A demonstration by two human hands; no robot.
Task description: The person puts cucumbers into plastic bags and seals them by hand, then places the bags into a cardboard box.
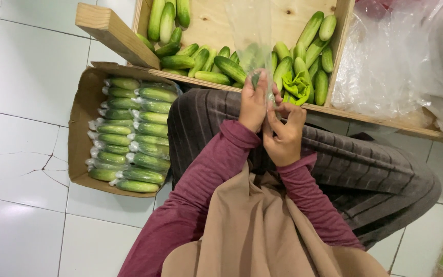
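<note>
— So, what do the hands hold?

— Both pinch a clear bag [252, 36] that stands up over the crate [216, 23]. The left hand [253, 105] is closed on its lower edge, a cucumber [256, 78] end showing at the fingertips. The right hand [284, 134] nips the bag just beside it, fingers curled tight.

— And around them?

— Loose cucumbers [303, 64] lie in the crate; wrapped ones fill the box [80, 118] on the left.
</note>
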